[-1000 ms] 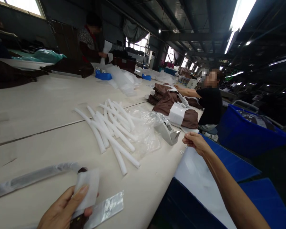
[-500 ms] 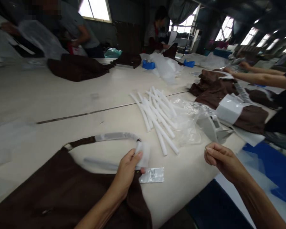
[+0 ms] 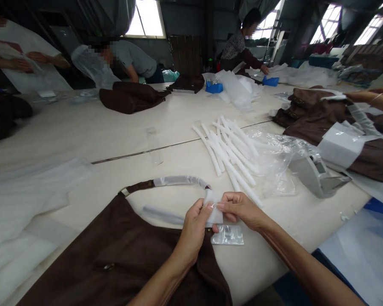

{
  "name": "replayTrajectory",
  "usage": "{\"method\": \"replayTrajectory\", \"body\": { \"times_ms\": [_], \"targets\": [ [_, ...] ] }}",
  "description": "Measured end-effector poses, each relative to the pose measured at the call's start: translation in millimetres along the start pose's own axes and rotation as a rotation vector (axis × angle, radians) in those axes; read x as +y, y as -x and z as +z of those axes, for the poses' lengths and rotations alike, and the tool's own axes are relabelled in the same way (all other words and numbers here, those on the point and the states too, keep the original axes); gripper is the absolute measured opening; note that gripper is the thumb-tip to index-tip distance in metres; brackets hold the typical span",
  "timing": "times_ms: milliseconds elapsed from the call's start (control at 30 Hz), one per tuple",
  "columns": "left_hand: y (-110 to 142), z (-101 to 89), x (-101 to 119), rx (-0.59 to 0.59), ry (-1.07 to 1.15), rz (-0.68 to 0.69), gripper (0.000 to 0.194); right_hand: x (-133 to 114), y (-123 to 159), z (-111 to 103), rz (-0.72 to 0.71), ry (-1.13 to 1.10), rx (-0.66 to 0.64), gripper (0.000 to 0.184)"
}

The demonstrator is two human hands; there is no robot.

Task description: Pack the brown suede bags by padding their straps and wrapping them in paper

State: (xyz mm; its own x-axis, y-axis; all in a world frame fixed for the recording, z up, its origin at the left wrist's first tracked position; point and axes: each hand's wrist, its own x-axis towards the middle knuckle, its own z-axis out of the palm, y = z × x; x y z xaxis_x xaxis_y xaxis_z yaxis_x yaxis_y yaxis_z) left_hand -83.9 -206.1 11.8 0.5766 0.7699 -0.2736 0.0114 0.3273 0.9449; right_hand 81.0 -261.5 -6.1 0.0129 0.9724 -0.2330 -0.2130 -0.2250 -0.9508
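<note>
A dark brown handbag (image 3: 140,259) lies on the table before me, its strap arched up and partly sleeved in clear plastic (image 3: 175,180). A piece of white foam sheet (image 3: 214,214) is folded around the strap's right end. My left hand (image 3: 194,225) is closed on this foam, thumb on top. From the right, my right hand (image 3: 242,208) pinches at the same foam with thumb and forefinger; a small shiny spot shows between the two thumbs, too small to name. A clear packet with a label (image 3: 228,235) sits just below my fingers.
White foam tubes (image 3: 230,148) lie in a pile beyond my hands, beside crumpled clear plastic (image 3: 274,157) and a grey tape dispenser (image 3: 319,174). White sheets (image 3: 28,204) cover the left side. More brown bags (image 3: 319,112) and several co-workers are around the table.
My right hand has moved left from beside the tape dispenser to the foam on the strap. My left hand keeps its hold. The view has turned left.
</note>
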Motion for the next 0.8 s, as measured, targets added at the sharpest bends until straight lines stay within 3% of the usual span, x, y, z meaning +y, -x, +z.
{"method": "replayTrajectory", "body": {
  "times_ms": [300,533,800],
  "targets": [
    [7,-1.1,1,-0.019,-0.056,0.058,0.045,-5,-1,2,-0.009,-0.05,-0.05,0.044],
    [5,-1.8,2,-0.008,0.045,-0.046,0.039,1,0,-11,0.012,-0.024,-0.133,0.033],
    [0,-3.9,-4,-0.062,0.159,-0.102,0.039,8,-17,6,0.046,-0.123,-0.171,0.036]
  ]
}}
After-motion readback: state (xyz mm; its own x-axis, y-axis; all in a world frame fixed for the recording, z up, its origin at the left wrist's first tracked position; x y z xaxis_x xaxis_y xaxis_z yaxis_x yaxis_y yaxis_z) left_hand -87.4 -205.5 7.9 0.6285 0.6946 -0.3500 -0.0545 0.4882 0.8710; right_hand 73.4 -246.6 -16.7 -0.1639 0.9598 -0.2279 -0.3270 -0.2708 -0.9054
